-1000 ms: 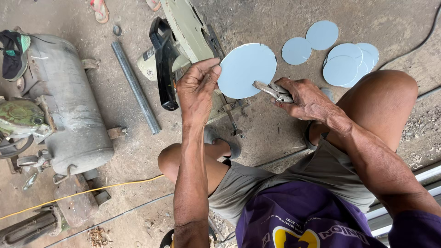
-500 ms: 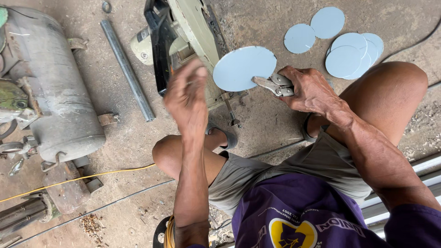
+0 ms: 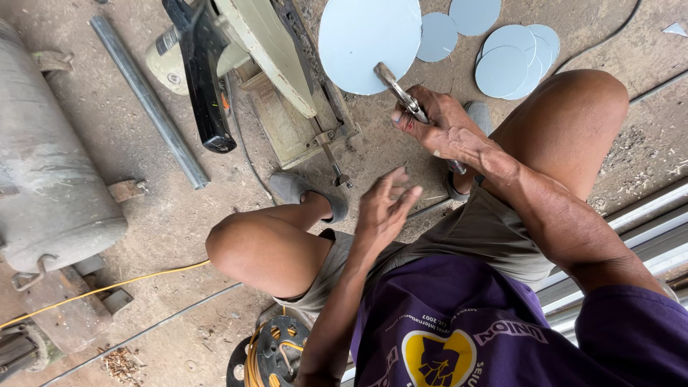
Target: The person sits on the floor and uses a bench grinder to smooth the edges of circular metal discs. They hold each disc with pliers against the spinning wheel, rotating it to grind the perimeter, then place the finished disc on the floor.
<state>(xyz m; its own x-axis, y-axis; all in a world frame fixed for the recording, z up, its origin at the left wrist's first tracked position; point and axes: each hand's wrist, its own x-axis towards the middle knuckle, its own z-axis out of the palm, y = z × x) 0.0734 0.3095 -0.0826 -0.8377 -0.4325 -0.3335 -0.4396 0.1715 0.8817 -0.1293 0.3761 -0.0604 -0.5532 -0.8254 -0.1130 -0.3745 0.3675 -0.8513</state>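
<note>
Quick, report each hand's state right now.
Left hand: open, fingers spread, holding nothing.
Right hand: closed on pliers that grip the pale blue disc.

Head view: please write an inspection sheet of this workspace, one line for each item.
Surface: dusty concrete floor, scattered debris.
Job's things: large pale blue disc gripped at its edge by pliers; smaller discs lie stacked on the floor.
Clutter: metal pipe, chop saw, grey tank.
Grippers: right hand closed on the pliers; left hand open, holding nothing.
Cables: yellow cable across the floor, cable reel below.
Surroundings: metal rails at right.
</note>
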